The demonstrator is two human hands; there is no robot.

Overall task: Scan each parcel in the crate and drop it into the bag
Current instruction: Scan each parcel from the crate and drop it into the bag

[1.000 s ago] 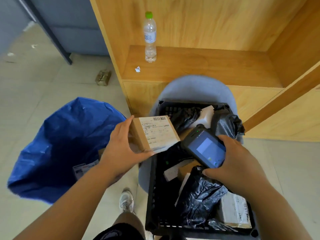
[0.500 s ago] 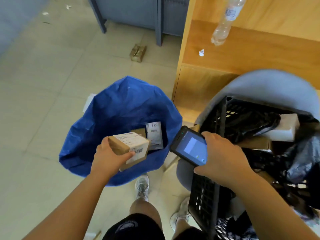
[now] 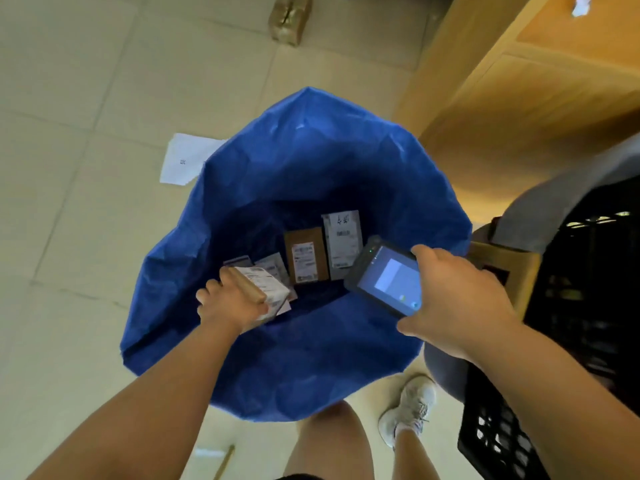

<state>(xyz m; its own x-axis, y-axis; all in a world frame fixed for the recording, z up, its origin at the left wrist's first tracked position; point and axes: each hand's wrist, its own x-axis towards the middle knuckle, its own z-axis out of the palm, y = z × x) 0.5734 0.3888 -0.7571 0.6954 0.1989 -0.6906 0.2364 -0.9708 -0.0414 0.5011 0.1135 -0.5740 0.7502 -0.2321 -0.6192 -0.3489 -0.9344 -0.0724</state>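
1. Hanging over the open mouth of the blue bag (image 3: 311, 161), the left hand (image 3: 230, 306) grips a small cardboard parcel (image 3: 273, 294), fingers wrapped round its near end.
2. Straight below lies the bag's floor, where a brown parcel (image 3: 304, 254) and flat labelled packets rest, so the drop looks plain downward.
3. It's a tan box, white barcode label up, long axis running away and rightward.
4. Right hand (image 3: 457, 299) clasps the handheld scanner (image 3: 384, 277), screen lit, by the bag's right rim; black crate (image 3: 498, 441) beyond.
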